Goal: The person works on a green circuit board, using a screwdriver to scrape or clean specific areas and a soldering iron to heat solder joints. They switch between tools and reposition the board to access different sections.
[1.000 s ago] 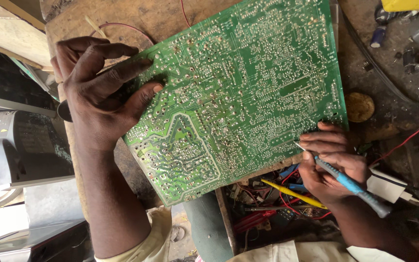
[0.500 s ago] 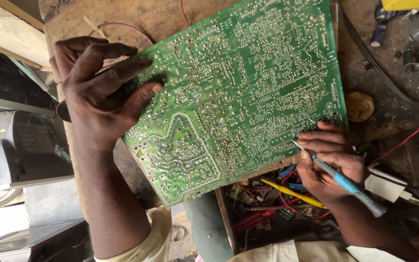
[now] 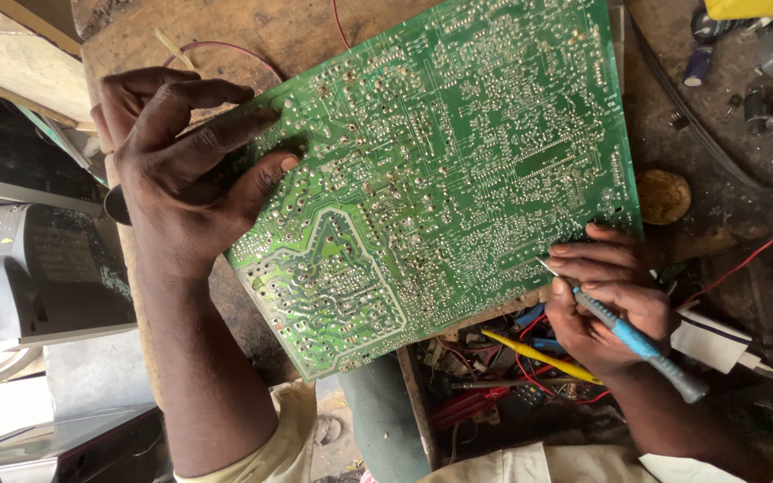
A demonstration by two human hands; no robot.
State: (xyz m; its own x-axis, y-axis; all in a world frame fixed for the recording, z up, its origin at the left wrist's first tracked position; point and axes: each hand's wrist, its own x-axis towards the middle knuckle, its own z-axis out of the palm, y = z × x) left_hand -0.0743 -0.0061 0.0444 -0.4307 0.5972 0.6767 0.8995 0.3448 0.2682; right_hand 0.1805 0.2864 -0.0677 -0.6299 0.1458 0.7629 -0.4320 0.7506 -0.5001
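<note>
Cluttered wooden counter (image 3: 315,31), green circuit board (image 3: 440,170) flat mid-scene. I see left hand (image 3: 176,170) gripping board's left edge; right hand (image 3: 606,300) grasping blue-handled soldering iron (image 3: 637,344), tip prob. touching board's near-right edge.

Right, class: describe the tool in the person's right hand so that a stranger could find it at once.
Start at the big green circuit board lying solder side up on the bench. At its lower right edge, the right hand grips a soldering iron like a pen, metal tip at the board. Its blue and grey handle sets it apart from the yellow and red wires beside it.
</note>
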